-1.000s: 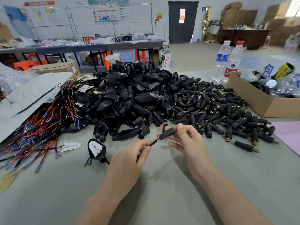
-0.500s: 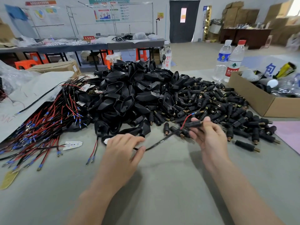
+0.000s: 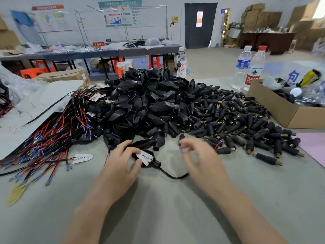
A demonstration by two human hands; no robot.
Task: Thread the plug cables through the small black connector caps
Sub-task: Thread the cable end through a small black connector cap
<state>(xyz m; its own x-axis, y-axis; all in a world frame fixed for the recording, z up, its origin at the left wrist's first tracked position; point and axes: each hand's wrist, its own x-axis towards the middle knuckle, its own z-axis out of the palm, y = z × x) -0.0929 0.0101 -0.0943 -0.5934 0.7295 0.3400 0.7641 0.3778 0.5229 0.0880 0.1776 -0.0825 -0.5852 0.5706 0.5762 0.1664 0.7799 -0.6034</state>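
Left hand (image 3: 121,166) pinches a black housing (image 3: 155,162) carrying a white board (image 3: 145,156), thumb against its near edge, on the grey table (image 3: 158,212). Right hand (image 3: 198,159) is motion-blurred, fingers loosely curled; its grip cannot be told. A black cable (image 3: 173,176) curves from the housing toward that hand. One connector cap (image 3: 224,150), a red wire beside its left end, lies just right of it, before the heap of caps (image 3: 237,120). Red-and-black wires (image 3: 52,138) lie at left.
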